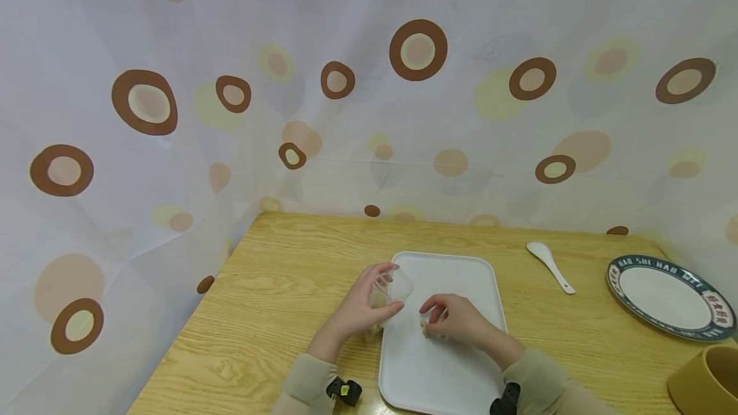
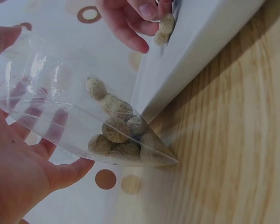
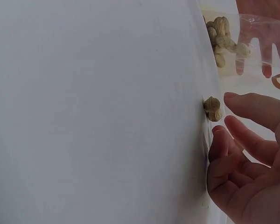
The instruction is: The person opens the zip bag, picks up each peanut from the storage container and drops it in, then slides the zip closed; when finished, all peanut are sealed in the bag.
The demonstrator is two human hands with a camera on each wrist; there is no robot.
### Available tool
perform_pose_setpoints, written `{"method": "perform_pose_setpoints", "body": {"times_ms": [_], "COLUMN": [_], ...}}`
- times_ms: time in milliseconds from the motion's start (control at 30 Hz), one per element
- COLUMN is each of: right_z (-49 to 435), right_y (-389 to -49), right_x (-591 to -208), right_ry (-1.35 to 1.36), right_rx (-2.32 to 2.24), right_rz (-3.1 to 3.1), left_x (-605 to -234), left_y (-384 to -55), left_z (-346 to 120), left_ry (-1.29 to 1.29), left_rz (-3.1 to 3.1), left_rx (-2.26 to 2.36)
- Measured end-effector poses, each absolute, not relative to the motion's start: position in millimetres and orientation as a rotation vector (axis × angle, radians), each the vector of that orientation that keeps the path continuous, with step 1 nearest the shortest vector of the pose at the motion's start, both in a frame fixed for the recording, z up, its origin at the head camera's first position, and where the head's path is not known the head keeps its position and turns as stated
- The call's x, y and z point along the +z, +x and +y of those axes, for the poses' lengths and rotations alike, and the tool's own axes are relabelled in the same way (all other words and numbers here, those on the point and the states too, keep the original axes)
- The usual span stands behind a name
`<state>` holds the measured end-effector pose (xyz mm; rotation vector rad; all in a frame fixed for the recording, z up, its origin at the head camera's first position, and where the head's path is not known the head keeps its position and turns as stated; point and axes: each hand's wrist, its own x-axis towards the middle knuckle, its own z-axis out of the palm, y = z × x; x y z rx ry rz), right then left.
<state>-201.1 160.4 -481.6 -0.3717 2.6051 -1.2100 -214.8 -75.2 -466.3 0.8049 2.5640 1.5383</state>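
Note:
My left hand (image 1: pixel 360 303) holds a clear plastic bag (image 1: pixel 399 288) by its upper part, its mouth spread between thumb and fingers. Several unshelled peanuts (image 2: pixel 115 128) lie in the bag's bottom corner, which hangs beside the tray's left edge. On the white tray (image 1: pixel 438 376) lies a single peanut (image 3: pixel 213 108). Close over it is my right hand (image 1: pixel 458 320), with thumb and bent fingers apart on either side. In the right wrist view, a small gap shows between the fingertips (image 3: pixel 218 132) and this peanut.
A white spoon (image 1: pixel 550 266) lies right of the tray on the wooden table (image 1: pixel 277 312). Farther right are a plate with a dark patterned rim (image 1: pixel 619 290) and a mustard-yellow cup (image 1: pixel 688 384). A patterned curtain (image 1: pixel 357 37) hangs behind the table and on its left.

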Motion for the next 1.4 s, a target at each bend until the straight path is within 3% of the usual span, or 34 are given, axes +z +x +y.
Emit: {"method": "perform_pose_setpoints", "body": {"times_ms": [333, 800, 1000, 1400], "right_z": [159, 164, 171, 174], "right_y": [-201, -203, -209, -210], "right_x": [-486, -483, -465, -420], "right_ry": [-0.527, -0.425, -0.331, -0.399], "right_rx": [-1.153, -1.143, -1.222, -1.450], "right_rz": [2.650, 2.632, 2.652, 2.626], "left_x": [-464, -463, -463, -465], "left_y": [-213, -212, -214, -215], "left_z": [-74, -74, -74, -72], "left_ry": [0.792, 0.788, 0.800, 0.808], "left_rz": [2.552, 2.556, 2.563, 2.550], "left_rx": [1.542, 1.545, 1.553, 1.543]}}
